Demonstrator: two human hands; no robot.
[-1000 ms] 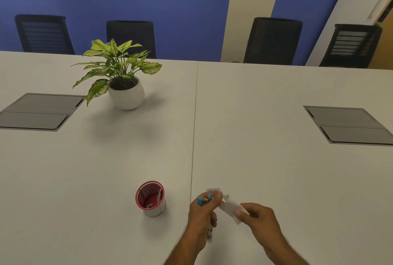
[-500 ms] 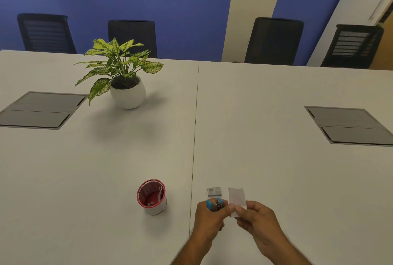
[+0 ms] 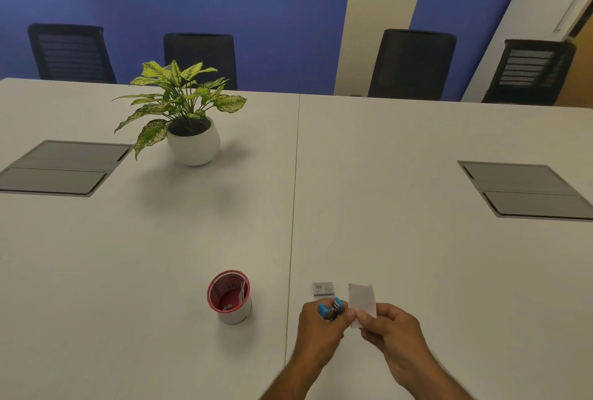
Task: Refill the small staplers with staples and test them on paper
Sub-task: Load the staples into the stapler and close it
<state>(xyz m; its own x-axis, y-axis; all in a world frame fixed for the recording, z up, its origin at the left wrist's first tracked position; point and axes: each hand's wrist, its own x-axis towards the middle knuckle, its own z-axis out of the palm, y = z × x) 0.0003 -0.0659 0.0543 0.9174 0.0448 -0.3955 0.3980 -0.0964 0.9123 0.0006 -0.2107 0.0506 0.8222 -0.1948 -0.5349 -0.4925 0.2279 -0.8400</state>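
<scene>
Head view, lower centre: left hand (image 3: 317, 329) grips small blue stapler (image 3: 332, 311), right hand (image 3: 390, 332) pinches white paper slip (image 3: 362, 302); testing step, paper needs feeding between its jaws.

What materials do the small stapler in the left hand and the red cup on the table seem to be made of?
The small stapler looks like glossy blue plastic over a grey metal core: bright blue ends and a dull silvery middle show above the left hand. The red cup seems to be paper or thin plastic, red inside and white outside with a thin rim; the view leaves it open.
</scene>
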